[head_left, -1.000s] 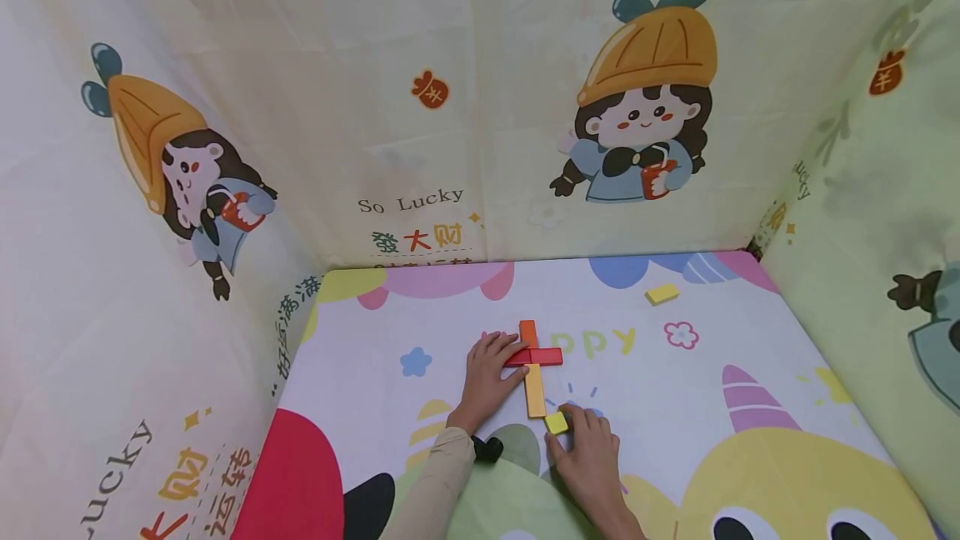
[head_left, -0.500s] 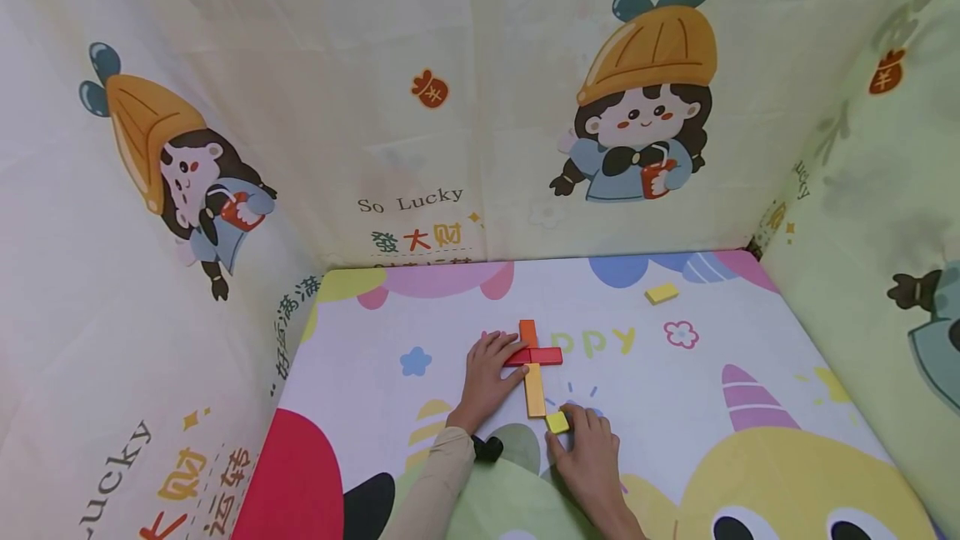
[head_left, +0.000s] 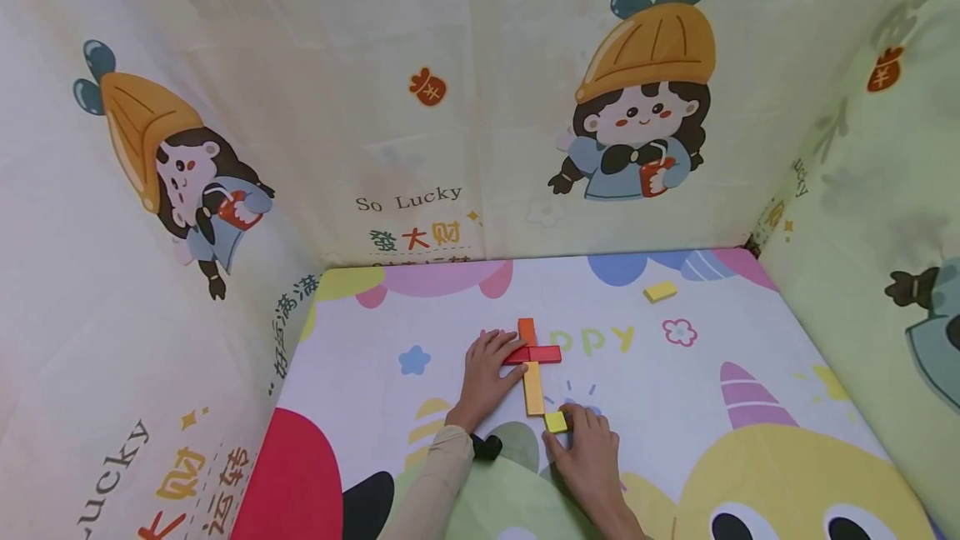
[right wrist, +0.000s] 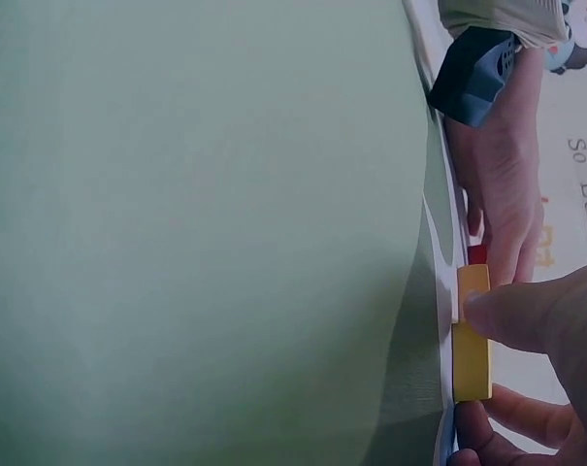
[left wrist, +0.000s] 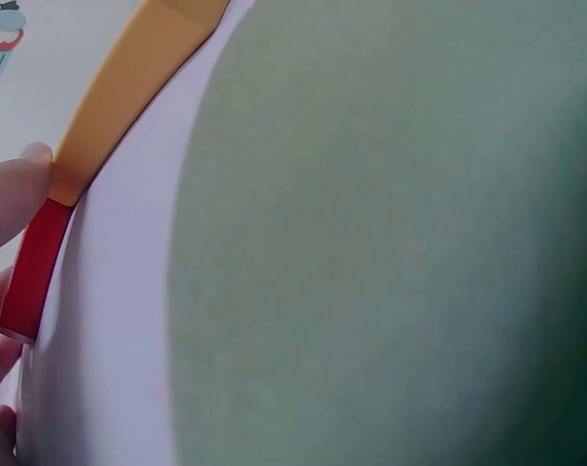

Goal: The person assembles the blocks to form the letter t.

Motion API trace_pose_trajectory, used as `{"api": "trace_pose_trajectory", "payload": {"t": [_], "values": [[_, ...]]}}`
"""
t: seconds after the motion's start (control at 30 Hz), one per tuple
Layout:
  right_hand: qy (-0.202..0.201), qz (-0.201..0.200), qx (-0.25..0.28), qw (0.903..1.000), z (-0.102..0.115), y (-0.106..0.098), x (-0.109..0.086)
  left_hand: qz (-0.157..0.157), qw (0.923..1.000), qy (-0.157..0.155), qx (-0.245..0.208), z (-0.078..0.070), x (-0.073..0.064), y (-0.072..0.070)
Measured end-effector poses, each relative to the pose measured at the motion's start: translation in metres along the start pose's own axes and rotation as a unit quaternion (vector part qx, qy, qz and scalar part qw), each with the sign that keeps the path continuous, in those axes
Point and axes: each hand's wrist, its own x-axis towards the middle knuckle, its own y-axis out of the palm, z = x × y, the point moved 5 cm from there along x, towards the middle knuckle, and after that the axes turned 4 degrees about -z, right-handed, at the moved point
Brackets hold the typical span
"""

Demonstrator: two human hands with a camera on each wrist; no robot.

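Several flat wooden blocks lie in a cross shape on the table in the head view. An orange-red block (head_left: 527, 332) points away, red blocks (head_left: 545, 354) form the crossbar, and a light orange block (head_left: 533, 390) runs towards the person. My left hand (head_left: 483, 377) grips the left red block (left wrist: 36, 267), its thumb by the joint with the light orange block (left wrist: 128, 107). My right hand (head_left: 588, 457) pinches a yellow block (head_left: 555, 422) at the near end of the light orange one. In the right wrist view, that yellow block (right wrist: 472, 362) sits between thumb and fingers.
Another yellow block (head_left: 661, 292) lies apart at the back right. The table (head_left: 442, 319) has a printed cartoon cover. Patterned cloth walls (head_left: 517, 123) enclose it at the back and both sides. A black device (head_left: 487, 447) sits at the left wrist.
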Motion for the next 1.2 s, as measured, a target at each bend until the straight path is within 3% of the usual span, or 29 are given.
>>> {"api": "trace_pose_trajectory", "payload": {"t": [0.37, 0.7, 1.2], "values": [[0.007, 0.026, 0.002, 0.9996, 0.005, 0.004, -0.002, 0.002, 1.0000, 0.003, -0.004, -0.001, 0.001, -0.002], [-0.017, -0.007, 0.011, 0.9998, 0.014, 0.006, -0.006, -0.004, 1.0000, 0.006, -0.003, -0.004, 0.000, -0.004], [-0.006, 0.000, 0.020, 0.9998, 0.014, 0.007, -0.007, -0.007, 0.9999, 0.011, 0.001, 0.000, -0.001, -0.001]]}}
